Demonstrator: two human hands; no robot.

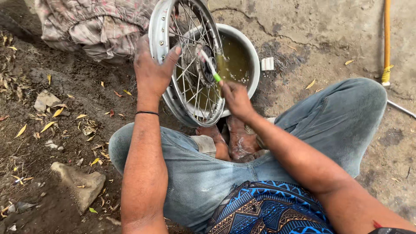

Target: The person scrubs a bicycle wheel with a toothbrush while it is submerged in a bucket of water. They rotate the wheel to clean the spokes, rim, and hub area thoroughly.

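A shiny spoked wheel rim (161,26) stands upright on its edge over a round metal basin (255,56) of murky brown water. My left hand (151,71) grips the rim's left side, thumb hooked over the metal. My right hand (236,97) holds a toothbrush (209,65) with a green and white handle. Its head reaches through the spokes to the hub (207,58). I squat on the ground in blue jeans, bare feet (229,141) just below the wheel.
A bundle of faded patterned cloth (95,24) lies at the top left. Stones (80,182) and dry leaves litter the dirt on the left. A small white block (267,63) sits right of the basin. A yellow hose (386,39) runs down the cracked concrete at the right.
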